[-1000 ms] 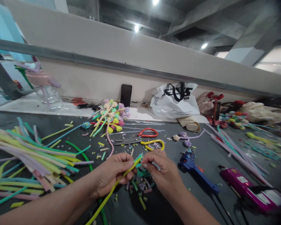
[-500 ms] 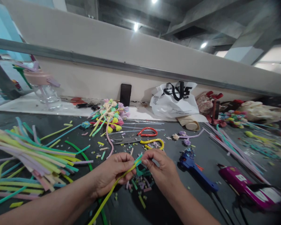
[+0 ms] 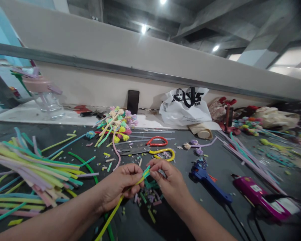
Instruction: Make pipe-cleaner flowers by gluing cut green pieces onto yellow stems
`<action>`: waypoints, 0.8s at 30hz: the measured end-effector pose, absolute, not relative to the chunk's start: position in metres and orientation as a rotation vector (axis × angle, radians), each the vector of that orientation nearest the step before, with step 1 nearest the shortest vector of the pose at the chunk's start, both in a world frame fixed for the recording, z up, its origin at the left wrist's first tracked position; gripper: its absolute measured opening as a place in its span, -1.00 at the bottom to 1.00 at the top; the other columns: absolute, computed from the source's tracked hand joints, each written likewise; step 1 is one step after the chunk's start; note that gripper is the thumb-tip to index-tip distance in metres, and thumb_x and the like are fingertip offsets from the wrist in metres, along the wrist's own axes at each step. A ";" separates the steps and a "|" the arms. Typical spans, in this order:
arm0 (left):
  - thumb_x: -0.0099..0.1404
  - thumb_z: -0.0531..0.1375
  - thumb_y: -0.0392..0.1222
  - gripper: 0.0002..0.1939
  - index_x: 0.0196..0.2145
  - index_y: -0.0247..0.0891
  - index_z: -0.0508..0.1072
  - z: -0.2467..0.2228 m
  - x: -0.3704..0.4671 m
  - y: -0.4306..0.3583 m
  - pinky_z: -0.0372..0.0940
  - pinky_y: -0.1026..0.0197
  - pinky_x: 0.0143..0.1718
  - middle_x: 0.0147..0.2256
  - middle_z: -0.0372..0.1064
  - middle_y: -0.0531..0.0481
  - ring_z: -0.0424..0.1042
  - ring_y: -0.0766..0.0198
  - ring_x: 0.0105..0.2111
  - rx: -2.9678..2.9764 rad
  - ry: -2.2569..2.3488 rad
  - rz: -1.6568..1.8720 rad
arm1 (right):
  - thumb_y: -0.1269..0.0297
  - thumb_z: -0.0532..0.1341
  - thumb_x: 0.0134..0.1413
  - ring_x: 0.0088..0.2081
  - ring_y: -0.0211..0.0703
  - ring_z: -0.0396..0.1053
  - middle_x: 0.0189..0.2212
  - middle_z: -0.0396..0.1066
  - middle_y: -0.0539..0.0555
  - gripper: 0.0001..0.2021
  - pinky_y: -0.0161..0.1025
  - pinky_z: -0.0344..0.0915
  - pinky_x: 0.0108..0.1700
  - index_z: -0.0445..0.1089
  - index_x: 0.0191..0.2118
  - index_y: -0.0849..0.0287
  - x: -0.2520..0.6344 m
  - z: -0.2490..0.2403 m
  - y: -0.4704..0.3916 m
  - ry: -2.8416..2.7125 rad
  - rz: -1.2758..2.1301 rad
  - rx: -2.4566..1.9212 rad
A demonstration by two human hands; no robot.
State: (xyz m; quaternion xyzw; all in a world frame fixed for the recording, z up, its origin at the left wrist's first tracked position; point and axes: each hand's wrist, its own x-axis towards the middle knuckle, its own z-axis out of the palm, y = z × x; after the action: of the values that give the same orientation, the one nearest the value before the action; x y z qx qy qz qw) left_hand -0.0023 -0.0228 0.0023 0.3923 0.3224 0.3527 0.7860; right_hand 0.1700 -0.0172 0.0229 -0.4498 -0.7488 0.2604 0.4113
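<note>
Yellow stem [image 3: 110,217] is trailing below the left hand [image 3: 126,182], which is pinching it; the right hand [image 3: 167,175] is pinching a teal strip [image 3: 146,171] between both hands, scissors [image 3: 153,152] lying just beyond.

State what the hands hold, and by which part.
The left hand pinches the yellow strip near its far end, a teal piece alongside; the right hand is at that tip, its grip unclear.
</note>
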 end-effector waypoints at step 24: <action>0.04 0.12 -0.28 -0.84 -0.39 -0.20 0.19 0.010 0.011 -0.027 -0.13 0.47 -0.80 -0.70 0.06 0.30 -0.03 0.53 -0.79 1.055 1.010 0.779 | 0.42 0.14 -0.09 -0.34 -0.19 0.37 -0.41 0.42 0.05 -0.94 -0.26 0.26 -0.30 0.29 -0.51 0.16 0.168 0.017 -0.017 -1.872 0.628 -1.179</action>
State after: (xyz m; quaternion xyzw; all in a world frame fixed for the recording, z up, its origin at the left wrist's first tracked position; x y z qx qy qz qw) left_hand 0.0108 -0.0270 0.0104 0.4693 0.4494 0.3465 0.6765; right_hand 0.1681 -0.0171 0.0166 -0.4680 -0.7430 0.2492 0.4084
